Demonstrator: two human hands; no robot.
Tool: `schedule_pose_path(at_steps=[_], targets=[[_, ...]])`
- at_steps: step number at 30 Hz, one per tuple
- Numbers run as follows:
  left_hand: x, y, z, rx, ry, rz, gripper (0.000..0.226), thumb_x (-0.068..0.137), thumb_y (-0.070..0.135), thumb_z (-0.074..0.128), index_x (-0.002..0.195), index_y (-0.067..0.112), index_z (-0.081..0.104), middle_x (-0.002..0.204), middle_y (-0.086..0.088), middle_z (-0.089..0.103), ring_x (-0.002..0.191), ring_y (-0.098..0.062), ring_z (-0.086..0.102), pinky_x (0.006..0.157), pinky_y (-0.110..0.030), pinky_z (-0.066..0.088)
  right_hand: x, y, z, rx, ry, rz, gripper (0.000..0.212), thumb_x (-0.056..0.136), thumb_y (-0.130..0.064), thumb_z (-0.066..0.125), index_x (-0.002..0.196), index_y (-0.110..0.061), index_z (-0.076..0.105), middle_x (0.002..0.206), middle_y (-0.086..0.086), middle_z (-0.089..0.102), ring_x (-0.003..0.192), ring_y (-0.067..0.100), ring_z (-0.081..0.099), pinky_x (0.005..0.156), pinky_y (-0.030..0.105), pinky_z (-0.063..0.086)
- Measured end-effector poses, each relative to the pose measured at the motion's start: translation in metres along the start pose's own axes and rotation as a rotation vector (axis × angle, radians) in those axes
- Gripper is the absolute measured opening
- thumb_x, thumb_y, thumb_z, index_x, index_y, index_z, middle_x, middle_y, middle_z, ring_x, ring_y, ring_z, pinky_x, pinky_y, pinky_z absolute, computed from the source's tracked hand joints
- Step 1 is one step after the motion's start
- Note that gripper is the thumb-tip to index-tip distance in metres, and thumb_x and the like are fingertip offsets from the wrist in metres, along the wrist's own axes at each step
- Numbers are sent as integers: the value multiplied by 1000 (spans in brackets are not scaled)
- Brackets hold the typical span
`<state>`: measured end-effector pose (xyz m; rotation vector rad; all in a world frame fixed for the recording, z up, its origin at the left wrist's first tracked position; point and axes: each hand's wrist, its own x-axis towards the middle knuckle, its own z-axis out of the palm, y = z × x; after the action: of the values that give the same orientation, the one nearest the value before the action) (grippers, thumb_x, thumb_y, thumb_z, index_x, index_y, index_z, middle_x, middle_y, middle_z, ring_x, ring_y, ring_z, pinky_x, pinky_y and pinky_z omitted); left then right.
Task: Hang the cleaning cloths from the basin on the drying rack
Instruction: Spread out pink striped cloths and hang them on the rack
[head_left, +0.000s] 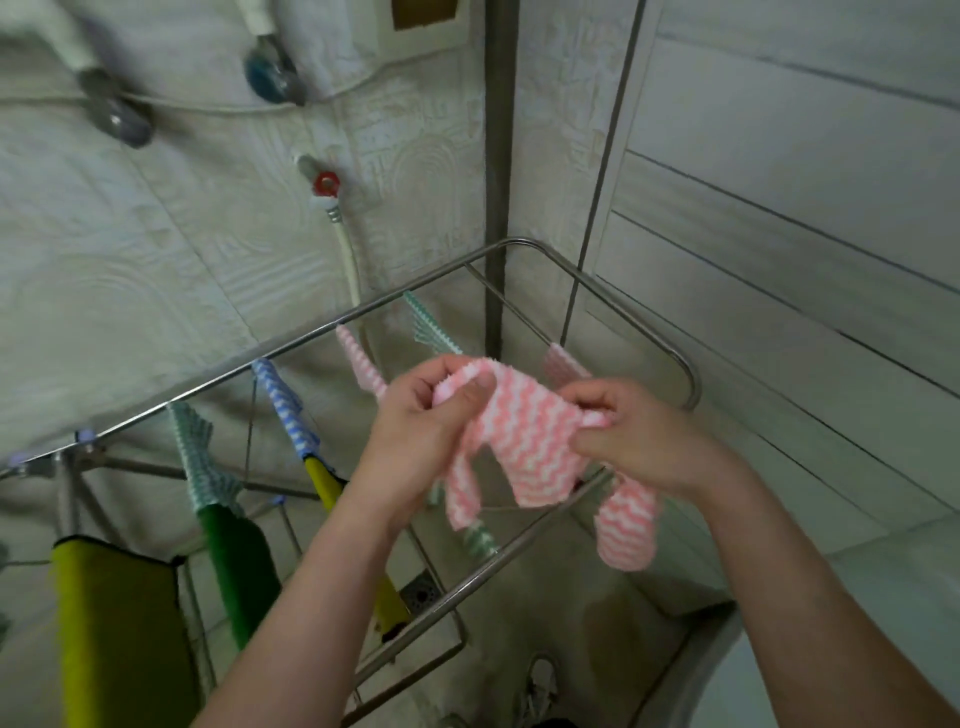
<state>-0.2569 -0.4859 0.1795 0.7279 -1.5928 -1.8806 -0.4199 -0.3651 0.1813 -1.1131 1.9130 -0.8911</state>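
A pink-and-white zigzag cloth (524, 441) is stretched between both my hands above the steel drying rack (519, 551). My left hand (426, 415) pinches its upper left corner, and my right hand (628, 436) pinches its right edge. The cloth's lower part hangs loose over the rack's rails. Other cloths hang on the rack: a pink striped one (358, 358), a green striped one (428, 325), a blue striped one (285, 410), another green one (200, 462) and a pink one (626, 525) near the right. The basin is not in view.
Yellow (114, 639), green (239, 566) and yellow (327, 483) cloths hang at the rack's left end. A tap with a red handle (324, 184) and hose sits on the tiled wall behind. A floor drain (421, 592) lies below the rack, and a panelled wall stands at right.
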Motion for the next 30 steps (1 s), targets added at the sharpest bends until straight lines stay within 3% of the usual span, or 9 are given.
schedule_pose_path(at_steps=[3, 6, 9, 12, 14, 17, 22, 26, 30], targets=[[-7, 16, -22, -9, 52, 53, 12, 90, 13, 59, 93, 15, 70, 79, 0, 70, 74, -12, 64, 68, -26, 54, 1, -14, 24, -173, 219, -56, 24, 85, -7, 59, 77, -26, 70, 115, 10, 68, 102, 15, 65, 88, 32, 48], [-14, 26, -38, 23, 6, 54, 15, 90, 13, 59, 100, 10, 70, 85, 0, 73, 78, -10, 65, 67, -22, 53, 3, -31, 40, 305, 312, -38, 29, 83, 4, 49, 66, -13, 65, 67, 5, 66, 58, 9, 58, 66, 26, 47], [-17, 30, -47, 120, -73, 69, 15, 87, 4, 61, 98, 8, 71, 89, 0, 74, 81, -9, 67, 72, -19, 51, 15, -34, 49, 412, 256, 5, 16, 85, -21, 58, 80, -18, 73, 79, -6, 72, 86, 6, 63, 91, 34, 44], [-16, 38, -56, 307, -271, 114, 27, 84, -12, 57, 94, 7, 73, 97, 3, 75, 101, -7, 66, 86, -16, 46, 24, -47, 55, 380, 27, -65, 32, 83, -49, 63, 110, -33, 70, 112, -8, 71, 118, 14, 59, 107, 46, 39], [-12, 44, -57, 386, -373, 148, 33, 81, -18, 54, 91, 7, 73, 96, 7, 74, 105, -6, 64, 89, -15, 45, 31, -58, 52, 439, -136, -97, 30, 91, -35, 58, 118, -23, 67, 106, 0, 73, 106, 14, 65, 100, 42, 48], [0, 48, -58, 493, -272, 229, 34, 77, -14, 62, 90, 16, 73, 96, 6, 73, 98, -8, 66, 90, -21, 47, 41, -70, 40, 510, -287, -100, 24, 97, -12, 48, 114, -4, 62, 58, -8, 65, 50, 2, 56, 51, 17, 47], [33, 43, -62, 670, -51, 215, 56, 65, 0, 78, 107, 32, 59, 94, -1, 60, 71, -6, 52, 68, -24, 47, 66, -71, 23, 150, -139, -243, 11, 81, -7, 72, 90, -12, 74, 77, -6, 70, 75, 1, 62, 71, 12, 47], [51, 40, -67, 596, -103, -36, 39, 63, 35, 83, 94, 15, 67, 82, -7, 67, 72, -13, 56, 67, -32, 46, 83, -68, 13, 77, 109, -361, 7, 77, -7, 76, 82, -11, 73, 78, -2, 70, 71, 2, 60, 68, 11, 46], [70, 30, -57, 301, -27, 10, 34, 77, 34, 67, 93, 4, 70, 88, -15, 71, 79, -17, 62, 73, -30, 48, 106, -60, -6, 41, 182, -403, 7, 76, -10, 77, 78, -14, 73, 75, -9, 68, 71, -1, 60, 69, 10, 46]])
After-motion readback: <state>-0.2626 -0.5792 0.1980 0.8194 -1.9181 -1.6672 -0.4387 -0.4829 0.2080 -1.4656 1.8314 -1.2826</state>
